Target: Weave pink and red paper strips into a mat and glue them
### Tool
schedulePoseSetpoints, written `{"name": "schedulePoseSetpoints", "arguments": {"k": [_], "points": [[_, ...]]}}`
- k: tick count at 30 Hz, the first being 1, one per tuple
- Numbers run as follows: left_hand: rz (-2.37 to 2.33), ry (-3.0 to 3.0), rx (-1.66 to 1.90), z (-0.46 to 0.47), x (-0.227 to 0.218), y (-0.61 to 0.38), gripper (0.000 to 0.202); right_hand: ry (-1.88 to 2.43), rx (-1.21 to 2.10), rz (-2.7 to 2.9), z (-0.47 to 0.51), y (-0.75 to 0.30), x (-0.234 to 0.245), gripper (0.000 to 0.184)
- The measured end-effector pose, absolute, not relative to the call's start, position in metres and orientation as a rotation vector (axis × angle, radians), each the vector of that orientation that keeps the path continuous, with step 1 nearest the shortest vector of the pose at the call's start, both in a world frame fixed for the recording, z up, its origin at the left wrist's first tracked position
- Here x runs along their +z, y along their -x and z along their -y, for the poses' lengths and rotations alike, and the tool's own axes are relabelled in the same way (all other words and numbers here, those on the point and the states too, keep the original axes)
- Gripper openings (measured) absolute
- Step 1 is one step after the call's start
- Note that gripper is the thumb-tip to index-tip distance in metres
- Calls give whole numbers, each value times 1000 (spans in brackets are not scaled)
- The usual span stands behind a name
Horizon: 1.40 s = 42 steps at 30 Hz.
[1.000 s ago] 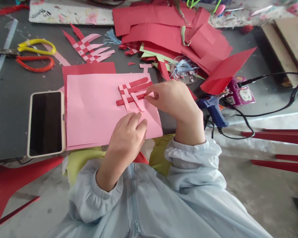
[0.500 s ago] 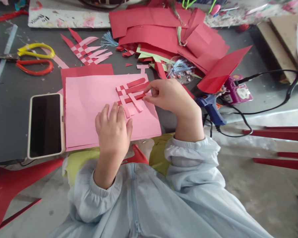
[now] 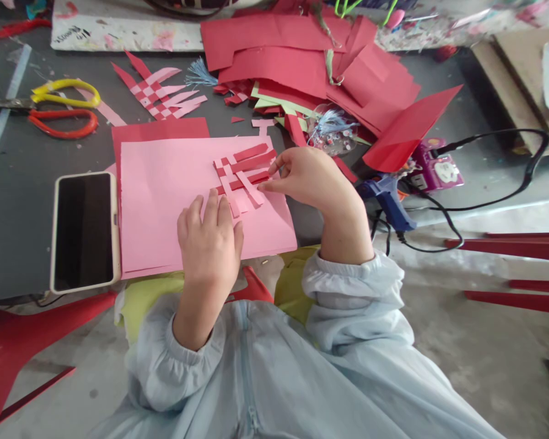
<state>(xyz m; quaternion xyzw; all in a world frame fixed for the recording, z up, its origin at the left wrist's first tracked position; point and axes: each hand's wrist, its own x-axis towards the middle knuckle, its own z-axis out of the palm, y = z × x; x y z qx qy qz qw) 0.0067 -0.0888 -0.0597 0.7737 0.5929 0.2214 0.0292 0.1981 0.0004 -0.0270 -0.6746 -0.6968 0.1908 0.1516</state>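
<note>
A small weave of red and pink paper strips [image 3: 241, 171] lies on a pink paper sheet [image 3: 165, 183] on the dark table. My right hand [image 3: 308, 178] pinches the end of a red strip at the weave's right side. Flat on the pink sheet just below and left of the weave rests my left hand [image 3: 209, 236], fingers stretched out and holding nothing. A red sheet [image 3: 160, 129] sticks out from under the pink one.
A phone [image 3: 85, 230] lies left of the pink sheet. Scissors with yellow and red handles [image 3: 59, 107] and a finished woven piece [image 3: 158, 92] sit at the back left. A heap of red paper [image 3: 320, 58] fills the back. A blue glue gun [image 3: 388, 198] with cable lies to the right.
My left hand moved left from the weave's lower strips and flattened on the pink sheet. My right hand stayed pinching the red strip, shifting slightly left.
</note>
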Motion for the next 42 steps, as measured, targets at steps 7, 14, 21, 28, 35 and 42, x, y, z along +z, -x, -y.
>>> {"name": "schedulePoseSetpoints", "arguments": {"k": [7, 14, 21, 28, 35, 42], "points": [[-1830, -2377, 634, 89, -58, -7, 40, 1911, 654, 1965, -4, -199, -31, 14], [-1807, -2361, 649, 90, -56, -6, 41, 1897, 657, 1974, -2, -192, -26, 11], [-1827, -2400, 607, 89, -55, -6, 41, 1934, 564, 1897, -2, -193, -26, 17], [-1864, -2352, 441, 89, -47, -8, 45, 1601, 1011, 1727, -5, -203, -38, 36], [-1917, -2390, 603, 90, -52, -12, 47, 1660, 941, 1609, -4, -197, -41, 16], [-1569, -2517, 737, 91, -52, -24, 49, 1671, 940, 1517, -6, -188, -42, 27]]}}
